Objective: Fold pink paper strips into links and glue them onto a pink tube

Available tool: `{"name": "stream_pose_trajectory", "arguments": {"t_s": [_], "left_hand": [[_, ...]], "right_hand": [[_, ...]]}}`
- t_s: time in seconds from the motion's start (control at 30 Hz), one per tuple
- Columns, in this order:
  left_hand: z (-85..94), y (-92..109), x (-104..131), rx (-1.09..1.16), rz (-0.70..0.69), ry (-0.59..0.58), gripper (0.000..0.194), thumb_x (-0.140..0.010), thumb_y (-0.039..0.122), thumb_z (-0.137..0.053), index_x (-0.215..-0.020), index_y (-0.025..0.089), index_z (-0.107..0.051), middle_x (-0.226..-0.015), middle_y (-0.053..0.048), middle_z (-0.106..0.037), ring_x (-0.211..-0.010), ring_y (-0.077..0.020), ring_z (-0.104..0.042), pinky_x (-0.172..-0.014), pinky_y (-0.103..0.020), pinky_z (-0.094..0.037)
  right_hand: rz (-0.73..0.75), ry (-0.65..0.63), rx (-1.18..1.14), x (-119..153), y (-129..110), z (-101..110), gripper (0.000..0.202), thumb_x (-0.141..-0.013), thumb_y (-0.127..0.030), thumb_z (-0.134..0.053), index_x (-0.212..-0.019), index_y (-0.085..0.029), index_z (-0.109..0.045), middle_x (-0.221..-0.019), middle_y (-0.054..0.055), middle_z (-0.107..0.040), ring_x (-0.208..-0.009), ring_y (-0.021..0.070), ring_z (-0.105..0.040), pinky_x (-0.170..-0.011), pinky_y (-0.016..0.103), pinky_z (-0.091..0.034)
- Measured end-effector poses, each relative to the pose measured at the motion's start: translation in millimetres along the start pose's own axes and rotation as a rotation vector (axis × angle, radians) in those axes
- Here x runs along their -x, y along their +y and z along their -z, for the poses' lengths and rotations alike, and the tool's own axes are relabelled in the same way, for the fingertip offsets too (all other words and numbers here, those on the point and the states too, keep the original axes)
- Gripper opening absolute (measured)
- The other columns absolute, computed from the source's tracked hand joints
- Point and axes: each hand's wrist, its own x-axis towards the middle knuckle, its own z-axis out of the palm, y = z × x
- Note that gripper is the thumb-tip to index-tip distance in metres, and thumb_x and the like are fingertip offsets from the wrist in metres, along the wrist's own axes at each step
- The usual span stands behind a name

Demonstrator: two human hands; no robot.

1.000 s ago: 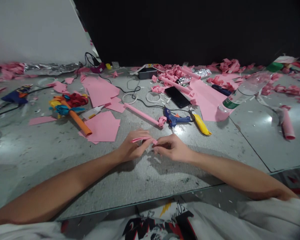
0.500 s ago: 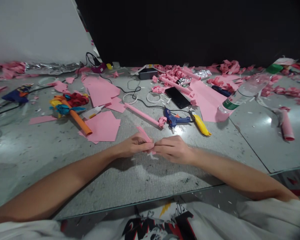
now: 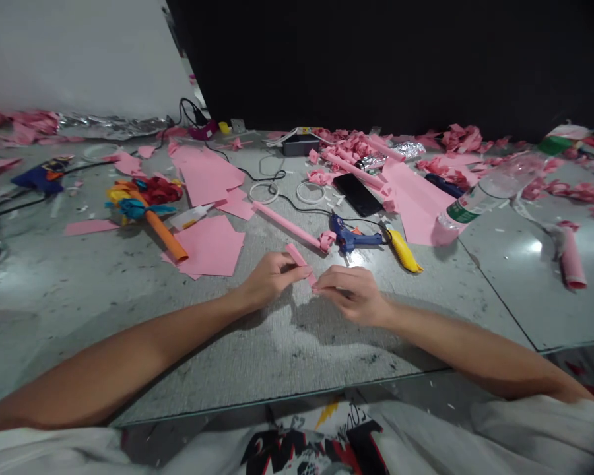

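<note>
Between my hands is a narrow pink paper strip (image 3: 297,255), slanting from upper left to lower right just above the table. My left hand (image 3: 273,280) pinches its middle between thumb and fingers. With its fingertips, my right hand (image 3: 352,291) grips the strip's lower right end. Just beyond my hands lies a rolled pink paper tube (image 3: 287,224) with a crumpled paper knot (image 3: 326,240) at its near end. A blue hot glue gun (image 3: 354,235) rests to the right of that knot, and a yellow-handled cutter (image 3: 404,251) is beside it.
Pink paper sheets (image 3: 210,244) and an orange tube with coloured paper petals (image 3: 163,234) lie to the left. Farther back are a black phone (image 3: 357,194), white rings (image 3: 311,192) and crumpled pink paper (image 3: 349,146). A plastic bottle (image 3: 490,188) is tilted at the right.
My hands have drawn slightly apart, and more of the pink strip shows between them. The whole view has shifted a little, moving the table things slightly rightward.
</note>
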Motion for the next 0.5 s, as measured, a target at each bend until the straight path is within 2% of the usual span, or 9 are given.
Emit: {"name": "stream_pose_trajectory", "arguments": {"t_s": [0.1,0.17,0.4,0.5], "left_hand": [[-1.6,0.4,0.5,0.047,0.026,0.098,0.042,-0.099,0.042,-0.067,-0.065,0.018,-0.061,-0.062,0.002,-0.048,-0.059,-0.0132,-0.043,-0.058,-0.031,-0.034],[-2.4,0.8,0.8,0.064,0.041,0.122,0.044,-0.1,0.044,-0.066,-0.065,0.018,-0.057,-0.062,0.002,-0.047,-0.059,-0.0129,-0.043,-0.058,-0.03,-0.033],[-2.6,6.7,0.1,-0.007,-0.001,0.223,0.042,-0.102,0.04,-0.063,-0.067,0.019,-0.055,-0.065,0.003,-0.044,-0.064,-0.0131,-0.04,-0.062,-0.031,-0.033],[-3.0,6.5,-0.4,-0.056,-0.012,0.244,0.043,-0.104,0.041,-0.061,-0.068,0.019,-0.057,-0.066,0.002,-0.047,-0.066,-0.0139,-0.043,-0.064,-0.031,-0.035]], "right_hand": [[-0.03,-0.016,-0.02,1.1,-2.2,-1.1,0.015,-0.108,-0.024,-0.062,-0.102,-0.023,-0.076,-0.089,0.006,-0.08,-0.077,0.0182,-0.073,-0.069,0.031,-0.057],[-0.033,-0.019,-0.029,1.5,-4.0,-1.6,0.014,-0.107,-0.023,-0.063,-0.101,-0.023,-0.076,-0.088,0.006,-0.08,-0.077,0.0181,-0.073,-0.069,0.031,-0.057],[-0.009,-0.02,-0.028,1.2,-8.6,-1.8,0.012,-0.106,-0.021,-0.065,-0.102,-0.023,-0.076,-0.088,0.006,-0.08,-0.076,0.0174,-0.073,-0.068,0.03,-0.057],[-0.009,-0.035,-0.034,1.7,-10.2,-2.2,0.011,-0.106,-0.019,-0.066,-0.103,-0.022,-0.076,-0.089,0.006,-0.08,-0.077,0.0174,-0.074,-0.068,0.03,-0.056]]}}
